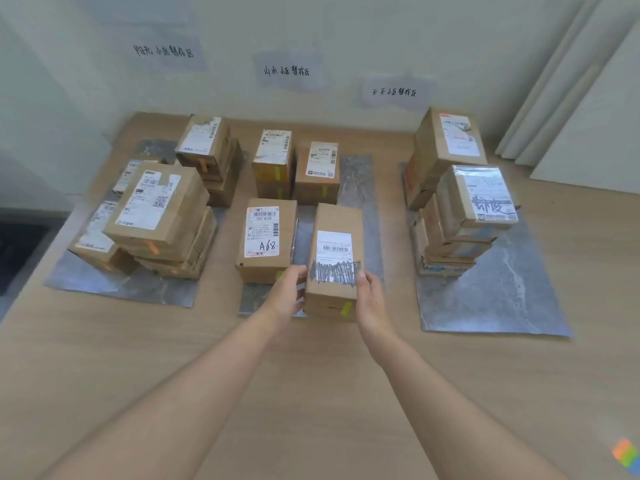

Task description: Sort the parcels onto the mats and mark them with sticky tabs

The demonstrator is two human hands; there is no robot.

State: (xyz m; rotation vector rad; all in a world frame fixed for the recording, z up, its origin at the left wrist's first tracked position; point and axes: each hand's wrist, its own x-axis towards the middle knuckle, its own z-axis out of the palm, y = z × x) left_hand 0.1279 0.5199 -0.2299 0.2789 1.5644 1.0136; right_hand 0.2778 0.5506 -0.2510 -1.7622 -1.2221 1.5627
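Note:
A tall brown parcel (335,251) with a scribbled-over label and a yellow sticky tab (345,308) stands at the front of the middle grey mat (360,188). My left hand (285,292) grips its left side and my right hand (369,297) its right side. Just to its left sits a parcel marked A68 (265,237), also with a yellow tab. Two more yellow-tabbed parcels (298,166) stand behind. The left mat (114,285) carries stacked parcels (156,216) with orange tabs. The right mat (491,292) carries stacks (460,202) with blue tabs.
Three handwritten paper signs (286,71) hang on the wall, one above each mat. White panels (568,98) lean at the right. A pad of coloured sticky tabs (626,455) lies at the bottom right corner. Bare wooden floor (311,393) lies in front of the mats.

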